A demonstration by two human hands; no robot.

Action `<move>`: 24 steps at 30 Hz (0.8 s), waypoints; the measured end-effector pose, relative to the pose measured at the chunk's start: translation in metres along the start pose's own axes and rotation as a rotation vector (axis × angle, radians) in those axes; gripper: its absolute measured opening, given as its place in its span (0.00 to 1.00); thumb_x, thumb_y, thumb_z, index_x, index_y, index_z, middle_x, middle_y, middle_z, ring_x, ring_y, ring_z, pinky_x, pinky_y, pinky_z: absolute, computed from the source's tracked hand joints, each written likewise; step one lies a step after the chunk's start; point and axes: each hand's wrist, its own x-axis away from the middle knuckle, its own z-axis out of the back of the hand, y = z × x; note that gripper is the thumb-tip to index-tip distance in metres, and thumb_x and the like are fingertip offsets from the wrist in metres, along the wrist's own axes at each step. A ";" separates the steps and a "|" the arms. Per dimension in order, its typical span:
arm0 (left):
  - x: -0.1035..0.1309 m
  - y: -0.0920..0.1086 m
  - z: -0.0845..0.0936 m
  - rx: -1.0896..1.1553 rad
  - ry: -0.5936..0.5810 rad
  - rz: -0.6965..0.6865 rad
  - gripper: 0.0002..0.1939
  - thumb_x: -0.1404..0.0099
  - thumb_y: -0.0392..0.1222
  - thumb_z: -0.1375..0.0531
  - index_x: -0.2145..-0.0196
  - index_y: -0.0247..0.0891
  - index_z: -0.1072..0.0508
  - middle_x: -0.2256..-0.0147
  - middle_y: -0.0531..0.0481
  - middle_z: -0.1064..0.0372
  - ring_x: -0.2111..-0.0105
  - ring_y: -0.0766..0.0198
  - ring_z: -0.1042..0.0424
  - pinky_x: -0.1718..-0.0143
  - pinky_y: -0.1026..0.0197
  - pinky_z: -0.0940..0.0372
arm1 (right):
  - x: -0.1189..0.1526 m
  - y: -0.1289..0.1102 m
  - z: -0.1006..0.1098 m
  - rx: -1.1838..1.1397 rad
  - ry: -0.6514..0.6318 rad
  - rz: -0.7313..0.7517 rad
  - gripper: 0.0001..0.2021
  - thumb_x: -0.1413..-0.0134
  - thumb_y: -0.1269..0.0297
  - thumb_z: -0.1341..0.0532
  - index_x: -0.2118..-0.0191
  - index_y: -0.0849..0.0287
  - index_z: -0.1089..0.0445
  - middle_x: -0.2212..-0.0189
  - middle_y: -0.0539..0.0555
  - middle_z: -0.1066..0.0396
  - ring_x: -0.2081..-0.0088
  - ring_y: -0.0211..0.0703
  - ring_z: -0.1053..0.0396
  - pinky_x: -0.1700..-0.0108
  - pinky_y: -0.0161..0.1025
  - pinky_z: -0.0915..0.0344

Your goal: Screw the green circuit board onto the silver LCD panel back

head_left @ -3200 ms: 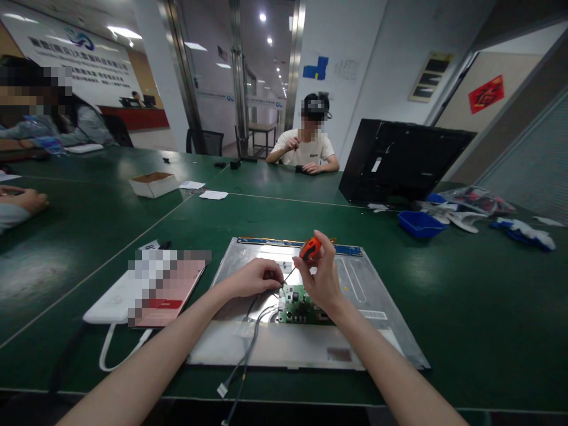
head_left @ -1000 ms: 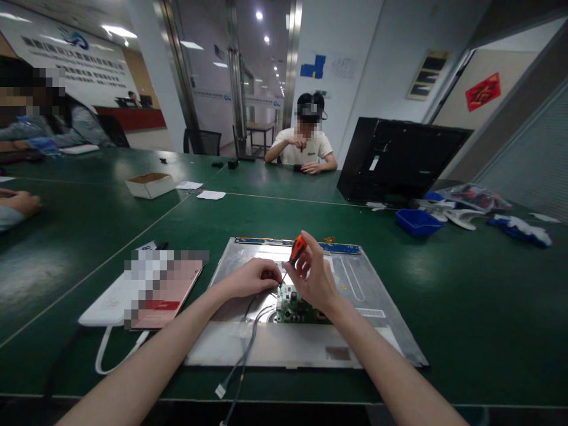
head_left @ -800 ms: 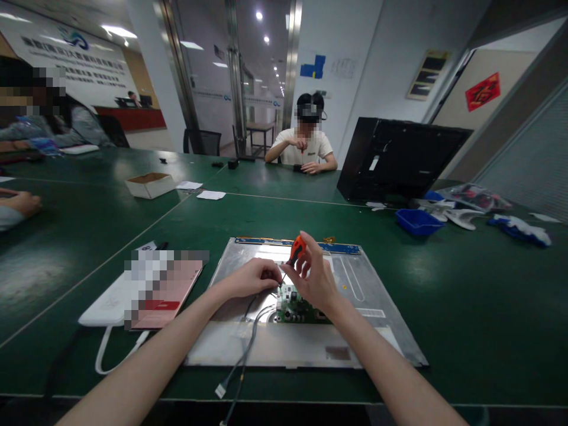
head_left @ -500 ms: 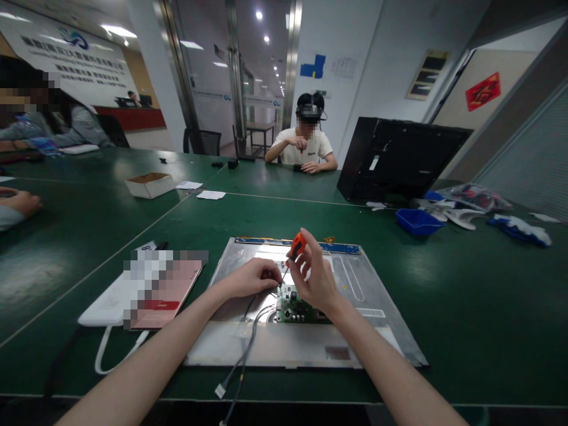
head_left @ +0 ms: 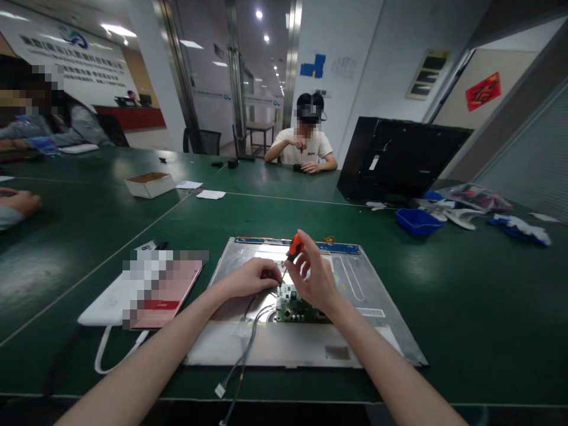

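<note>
Holding an orange screwdriver in the right hand, left hand, grip unclear, beside the green circuit board.

A green table extends across the foreground. Beyond it, metal-framed glass doors adjoin a pale wall. A dark chair stands between the table and the doors. Ceiling lights are lit.

One screwdriver, one circuit board, one metal panel. Far left: one box, two paper sheets beside. Far right: one monitor.
</note>
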 end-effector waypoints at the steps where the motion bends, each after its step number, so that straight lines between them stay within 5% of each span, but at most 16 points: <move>1: 0.000 0.001 0.000 -0.003 0.002 0.003 0.05 0.41 0.34 0.40 0.65 0.36 0.25 0.69 0.51 0.27 0.68 0.64 0.30 0.64 0.62 0.35 | 0.000 -0.001 0.000 -0.016 -0.012 -0.006 0.36 0.40 0.71 0.44 0.31 0.48 0.61 0.66 0.50 0.30 0.76 0.36 0.33 0.79 0.33 0.38; 15: 0.000 -0.001 0.000 -0.012 -0.007 -0.027 0.06 0.39 0.36 0.40 0.64 0.37 0.24 0.67 0.50 0.26 0.66 0.63 0.29 0.62 0.61 0.35 | 0.001 0.001 -0.001 0.007 0.012 -0.015 0.35 0.42 0.67 0.39 0.34 0.48 0.57 0.75 0.44 0.37 0.79 0.35 0.37 0.79 0.33 0.41; 24: 0.000 -0.001 -0.001 0.021 -0.001 -0.009 0.05 0.40 0.35 0.40 0.65 0.35 0.25 0.68 0.50 0.27 0.67 0.63 0.29 0.63 0.61 0.34 | 0.002 -0.003 0.001 -0.047 -0.054 -0.044 0.38 0.42 0.71 0.44 0.31 0.50 0.63 0.67 0.51 0.31 0.77 0.37 0.33 0.79 0.34 0.39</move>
